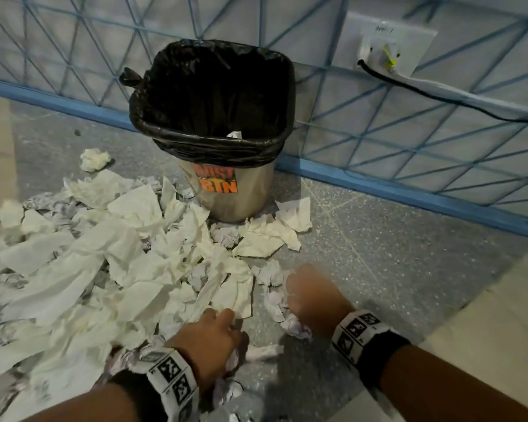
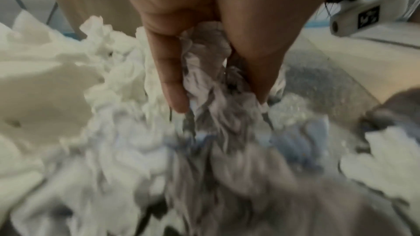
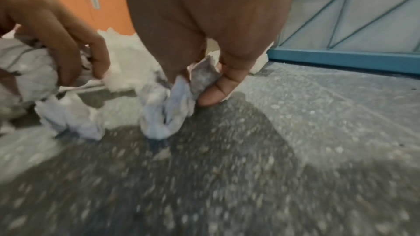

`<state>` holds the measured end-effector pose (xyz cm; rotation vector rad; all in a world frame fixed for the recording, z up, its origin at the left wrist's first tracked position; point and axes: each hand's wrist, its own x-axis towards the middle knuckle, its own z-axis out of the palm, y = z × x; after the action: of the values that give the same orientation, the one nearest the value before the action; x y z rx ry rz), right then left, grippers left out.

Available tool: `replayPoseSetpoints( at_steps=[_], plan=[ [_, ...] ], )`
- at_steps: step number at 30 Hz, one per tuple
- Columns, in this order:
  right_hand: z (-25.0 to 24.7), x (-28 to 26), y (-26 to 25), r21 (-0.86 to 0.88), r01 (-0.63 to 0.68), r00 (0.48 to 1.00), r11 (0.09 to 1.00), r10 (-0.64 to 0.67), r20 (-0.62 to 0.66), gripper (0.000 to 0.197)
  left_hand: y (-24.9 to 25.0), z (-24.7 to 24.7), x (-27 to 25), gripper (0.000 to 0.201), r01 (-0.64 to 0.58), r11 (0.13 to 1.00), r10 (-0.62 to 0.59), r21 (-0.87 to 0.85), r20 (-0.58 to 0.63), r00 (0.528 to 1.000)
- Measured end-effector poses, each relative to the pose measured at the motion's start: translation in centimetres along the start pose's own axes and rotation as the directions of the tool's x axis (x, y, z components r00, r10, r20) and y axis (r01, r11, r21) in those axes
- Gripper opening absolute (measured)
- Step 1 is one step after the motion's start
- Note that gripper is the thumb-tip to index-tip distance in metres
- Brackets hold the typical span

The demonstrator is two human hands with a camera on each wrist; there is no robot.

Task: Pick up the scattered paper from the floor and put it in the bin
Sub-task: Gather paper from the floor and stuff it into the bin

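A steel bin (image 1: 235, 196) with a black liner (image 1: 177, 135) stands against the wall. White and printed crumpled paper (image 1: 104, 254) is heaped on the floor in front and to the left of it. My left hand (image 1: 208, 336) reaches down at the heap's near edge, its fingers (image 2: 172, 85) curled round a crumpled printed wad (image 2: 204, 78). My right hand (image 1: 311, 296) is low beside it, and its fingers (image 3: 218, 87) pinch a crumpled wad (image 3: 168, 112) that hangs to the floor. The left hand (image 3: 56, 42) also shows in the right wrist view.
A speckled grey floor (image 1: 378, 254) stretches to the right of the heap. A wall with blue lines and a blue skirting (image 1: 409, 190) runs behind the bin. A black cable (image 1: 439, 95) leaves a wall socket (image 1: 381, 53). One paper scrap (image 1: 234, 134) lies inside the bin.
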<state>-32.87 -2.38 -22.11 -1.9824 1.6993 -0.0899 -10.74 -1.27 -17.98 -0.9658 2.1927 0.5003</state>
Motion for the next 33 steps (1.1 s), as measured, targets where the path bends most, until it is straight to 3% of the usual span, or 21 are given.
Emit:
replayPoseSetpoints(
  at_steps=[2,4,7,9,11,13,16,17,18,21,23,25,26,27,28,31,33],
  plan=[
    [-1.8,0.0,0.0,0.074,-0.046,0.996,0.996,0.04,0.076,0.011,-0.6,-2.5,-1.5,0.042,-0.04,0.999,0.04,-0.005,-0.016,0.999],
    [-4.6,-0.4,-0.9,0.129,-0.012,0.995,0.992,-0.001,0.103,0.011,-1.5,-5.4,-3.8,0.037,-0.098,0.995,0.098,-0.009,-0.045,0.994],
    [-10.6,-1.8,-3.3,0.095,0.118,0.988,0.989,-0.126,0.092,0.013,-3.8,-10.3,-8.3,0.041,-0.189,0.981,0.196,0.052,-0.194,0.961],
    [-15.9,-2.5,-5.7,0.081,0.178,0.981,0.981,-0.183,0.06,0.015,-5.6,-14.7,-11.0,0.035,-0.171,0.985,0.169,0.026,-0.341,0.924],
    [-20.9,-2.6,-8.2,0.124,0.22,0.974,0.967,-0.212,-0.08,0.016,-7.1,-19.1,-13.0,0.036,-0.142,0.989,0.098,-0.038,-0.552,0.828],
    [-24.6,-1.2,-10.2,0.182,0.248,0.934,0.952,-0.185,-0.306,0.017,-8.4,-22.9,-13.5,0.042,-0.128,0.99,0.036,-0.065,-0.753,0.657],
    [-27.2,3.7,-11.8,0.222,0.224,0.813,0.949,-0.056,-0.58,0.013,-10.3,-27.2,-11.3,0.042,0.052,0.983,-0.184,-0.178,-0.891,0.416],
    [-27.3,5.5,-12.2,0.246,0.208,0.77,0.947,-0.004,-0.638,0.013,-10.8,-28.0,-10.1,0.042,0.081,0.967,-0.253,-0.24,-0.898,0.36],
    [-27.1,7.0,-12.6,0.278,0.194,0.75,0.941,0.041,-0.661,0.014,-11.1,-28.3,-8.9,0.045,0.102,0.945,-0.326,-0.311,-0.88,0.344],
    [-25.3,8.9,-13.5,0.335,0.139,0.772,0.932,0.11,-0.626,0.02,-11.5,-27.4,-6.1,0.06,0.085,0.851,-0.507,-0.518,-0.771,0.386],
    [-24.0,8.0,-13.3,0.295,0.152,0.762,0.943,0.078,-0.642,0.026,-10.9,-25.9,-5.8,0.052,0.021,0.844,-0.514,-0.536,-0.798,0.314],
    [-22.7,6.2,-12.2,0.256,0.198,0.715,0.946,0.039,-0.698,0.023,-9.8,-23.8,-5.9,0.039,-0.056,0.916,-0.379,-0.398,-0.902,0.209],
    [-21.8,5.3,-11.3,0.258,0.208,0.706,0.943,0.038,-0.707,0.02,-9.0,-22.5,-5.9,0.033,-0.106,0.943,-0.293,-0.316,-0.937,0.192],
    [-20.5,4.2,-10.2,0.267,0.199,0.717,0.943,0.046,-0.696,0.016,-8.1,-21.0,-5.7,0.029,-0.162,0.954,-0.213,-0.251,-0.952,0.219],
    [-19.2,3.2,-9.0,0.256,0.17,0.749,0.952,0.045,-0.661,0.012,-7.2,-19.2,-5.2,0.028,-0.201,0.958,-0.144,-0.206,-0.947,0.287],
    [-14.1,1.5,-4.4,0.128,0.037,0.91,0.991,0.019,-0.413,0.013,-4.5,-13.6,-2.9,0.031,-0.226,0.957,-0.029,-0.18,-0.84,0.543],
    [-10.5,1.3,-1.5,0.069,-0.038,0.986,0.997,0.049,-0.16,0.031,-2.4,-9.8,-1.0,0.03,-0.179,0.96,-0.014,-0.217,-0.671,0.741]
  ],
)
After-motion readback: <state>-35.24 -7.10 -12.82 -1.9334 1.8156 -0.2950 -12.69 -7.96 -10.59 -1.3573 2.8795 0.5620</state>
